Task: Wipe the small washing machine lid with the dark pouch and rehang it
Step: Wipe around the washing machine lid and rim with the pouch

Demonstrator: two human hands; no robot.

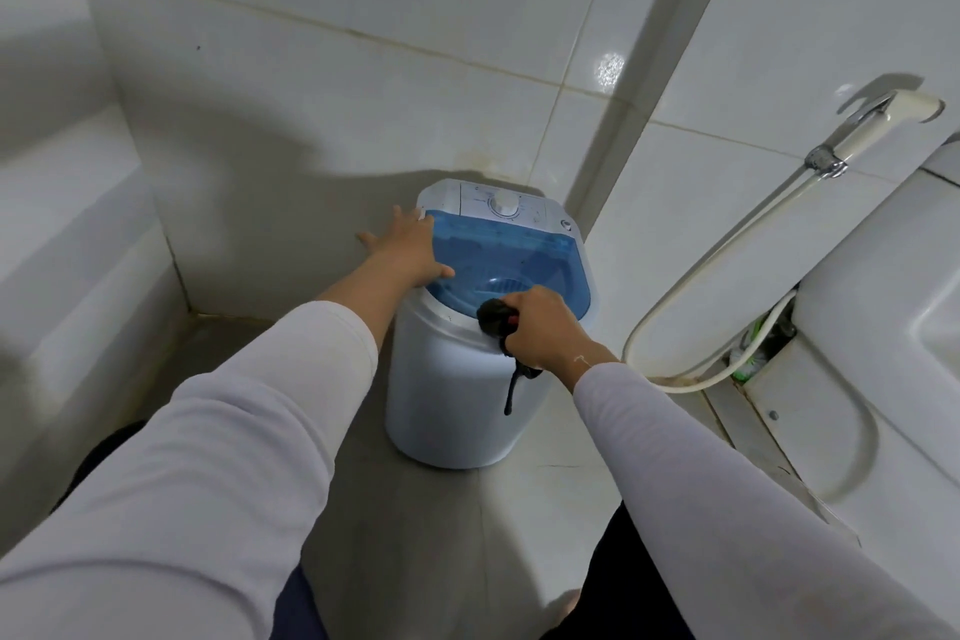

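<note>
A small white washing machine stands on the floor in the tiled corner. Its translucent blue lid is closed, with a white dial panel behind it. My right hand grips the dark pouch and presses it on the lid's near edge. A black cord hangs from the pouch down the machine's front. My left hand lies flat with fingers spread on the lid's left edge.
White tiled walls meet just behind the machine. A toilet stands at the right, with a bidet sprayer on the wall and its hose looping down beside the machine. A white ledge runs along the left.
</note>
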